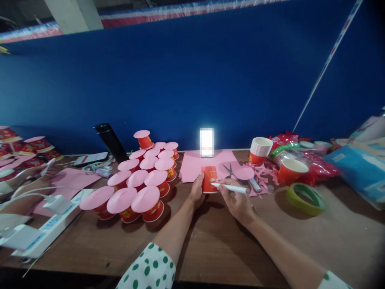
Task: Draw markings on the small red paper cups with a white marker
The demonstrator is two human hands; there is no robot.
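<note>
Gripped by the left hand [197,190] on the pink paper [192,164] at mid-table, the red cup [209,178] could be nudged askew if the white pen [230,187] pinched in the right hand [236,200] is pressed hard.

Single view, from the person's head, looked forward and down across the brown table [210,249] to the blue wall [192,80] behind it. Both forearms ran up from the bottom edge. Close range: left hand [197,189] on a red cup [209,177] and right hand [237,201] with a white pen [230,187] sat just below centre. Wide lens; table spread to both sides.
</note>
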